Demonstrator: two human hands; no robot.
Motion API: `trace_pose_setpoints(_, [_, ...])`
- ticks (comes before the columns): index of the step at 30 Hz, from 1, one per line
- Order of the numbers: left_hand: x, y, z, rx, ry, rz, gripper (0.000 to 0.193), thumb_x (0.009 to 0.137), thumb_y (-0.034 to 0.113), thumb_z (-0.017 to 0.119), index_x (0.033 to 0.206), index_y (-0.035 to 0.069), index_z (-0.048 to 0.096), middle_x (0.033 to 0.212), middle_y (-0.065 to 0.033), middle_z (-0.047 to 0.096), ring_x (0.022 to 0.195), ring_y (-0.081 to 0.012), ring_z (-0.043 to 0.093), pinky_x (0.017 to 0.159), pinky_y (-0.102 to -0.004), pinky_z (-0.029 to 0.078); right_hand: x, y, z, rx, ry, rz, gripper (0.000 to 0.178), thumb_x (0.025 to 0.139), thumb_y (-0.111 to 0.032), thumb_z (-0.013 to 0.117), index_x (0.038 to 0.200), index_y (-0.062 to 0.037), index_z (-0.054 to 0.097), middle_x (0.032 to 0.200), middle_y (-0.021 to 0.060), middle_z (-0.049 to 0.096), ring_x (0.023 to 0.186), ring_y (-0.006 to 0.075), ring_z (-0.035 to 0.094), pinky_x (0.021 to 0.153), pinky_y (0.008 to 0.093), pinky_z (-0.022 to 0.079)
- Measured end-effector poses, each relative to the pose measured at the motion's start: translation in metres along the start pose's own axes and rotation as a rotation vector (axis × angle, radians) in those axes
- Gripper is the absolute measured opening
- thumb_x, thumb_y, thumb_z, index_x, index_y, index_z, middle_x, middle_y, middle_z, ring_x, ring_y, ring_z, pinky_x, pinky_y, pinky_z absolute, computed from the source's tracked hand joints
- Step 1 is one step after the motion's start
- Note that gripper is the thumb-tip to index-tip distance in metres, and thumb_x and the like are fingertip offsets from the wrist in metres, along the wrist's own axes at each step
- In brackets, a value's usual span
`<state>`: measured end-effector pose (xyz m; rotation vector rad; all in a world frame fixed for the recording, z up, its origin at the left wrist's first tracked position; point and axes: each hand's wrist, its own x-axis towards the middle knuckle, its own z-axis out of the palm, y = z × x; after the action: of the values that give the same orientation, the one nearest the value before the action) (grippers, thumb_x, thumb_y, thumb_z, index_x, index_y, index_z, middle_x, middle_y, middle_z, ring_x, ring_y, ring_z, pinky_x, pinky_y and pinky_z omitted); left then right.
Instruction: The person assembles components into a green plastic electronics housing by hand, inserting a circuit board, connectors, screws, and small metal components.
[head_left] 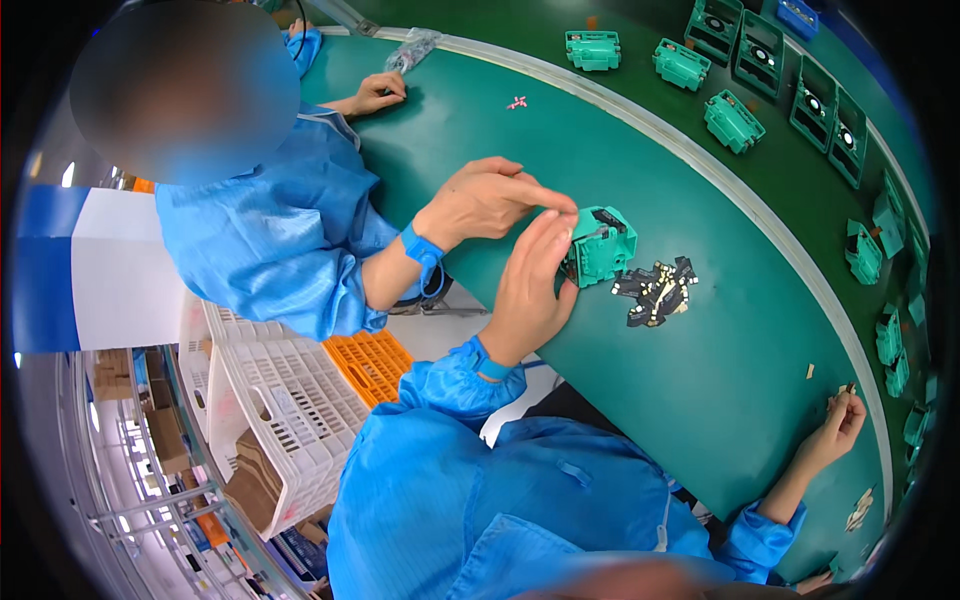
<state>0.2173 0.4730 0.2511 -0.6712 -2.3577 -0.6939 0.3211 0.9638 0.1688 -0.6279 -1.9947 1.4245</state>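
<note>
My left hand (532, 285) is wrapped around the near-left side of a green plastic housing (608, 248) with dark parts in its top. The housing rests on the green work surface, and my thumb lies along its lower side. A co-worker's hand (485, 203) reaches in from the left, its extended index finger at my fingertips beside the housing. Just right of the housing lies a loose pile of small black parts with pale ends (658, 292). Far to the right, my right hand (838, 428) pinches at some small tan and dark bits (848, 389) near the belt's rim; what it grips is too small to name.
A curved metal rail (735, 190) separates the work surface from a green conveyor carrying several green housings (680, 64) and dark trays (760, 52). Small pink pieces (517, 102) and a clear plastic bag (414, 48) lie farther back. White crates (300, 400) stand at left; pale strips (860, 508) lie right.
</note>
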Motion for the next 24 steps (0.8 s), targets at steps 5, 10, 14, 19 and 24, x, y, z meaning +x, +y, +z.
trace_pose_setpoints(5, [-0.004, 0.005, 0.002, 0.005, -0.001, 0.044, 0.087, 0.070, -0.011, 0.074, 0.144, 0.006, 0.031, 0.136, -0.0220, 0.055, 0.128, -0.0469, 0.051, 0.104, -0.0532, 0.044, 0.000, -0.001, -0.003, 0.004, -0.008, -0.024, 0.013, 0.101, -0.013, 0.059, 0.106, -0.0006, 0.060, 0.103, 0.0059, 0.063, 0.093, 0.0124, 0.060, 0.085, 0.0276, 0.051])
trace_pose_setpoints(10, [-0.003, 0.010, 0.002, 0.003, -0.028, 0.086, 0.086, 0.070, -0.012, 0.073, 0.143, 0.007, 0.032, 0.136, -0.0224, 0.055, 0.128, -0.0475, 0.051, 0.104, -0.0531, 0.044, -0.003, -0.003, 0.002, 0.029, 0.024, -0.060, 0.014, 0.101, -0.014, 0.061, 0.104, -0.0010, 0.061, 0.097, 0.0032, 0.062, 0.083, 0.0089, 0.056, 0.076, 0.0234, 0.046])
trace_pose_setpoints(14, [-0.006, 0.020, 0.002, -0.030, -0.036, 0.085, 0.086, 0.070, -0.012, 0.073, 0.143, 0.008, 0.033, 0.137, -0.0221, 0.055, 0.128, -0.0474, 0.051, 0.104, -0.0527, 0.045, -0.003, 0.002, -0.003, 0.031, -0.001, -0.045, 0.009, 0.100, -0.010, 0.060, 0.102, -0.0015, 0.061, 0.098, 0.0035, 0.062, 0.085, 0.0095, 0.055, 0.078, 0.0236, 0.047])
trace_pose_setpoints(19, [-0.001, 0.036, 0.006, -0.027, -0.050, 0.141, 0.084, 0.070, -0.011, 0.073, 0.142, 0.009, 0.034, 0.137, -0.0205, 0.056, 0.128, -0.0451, 0.051, 0.105, -0.0516, 0.045, -0.004, -0.006, -0.006, 0.056, -0.029, -0.055, 0.009, 0.100, -0.009, 0.060, 0.103, -0.0010, 0.060, 0.099, 0.0036, 0.063, 0.085, 0.0099, 0.056, 0.080, 0.0238, 0.046])
trace_pose_setpoints(24, [0.004, 0.067, 0.018, -0.109, -0.101, 0.219, 0.083, 0.070, -0.010, 0.074, 0.140, 0.011, 0.036, 0.138, -0.0173, 0.056, 0.128, -0.0408, 0.051, 0.105, -0.0527, 0.045, -0.023, -0.041, -0.003, 0.254, -0.076, 0.018, 0.022, 0.097, -0.005, 0.061, 0.119, -0.0012, 0.059, 0.113, 0.0067, 0.063, 0.100, 0.0123, 0.059, 0.089, 0.0272, 0.048])
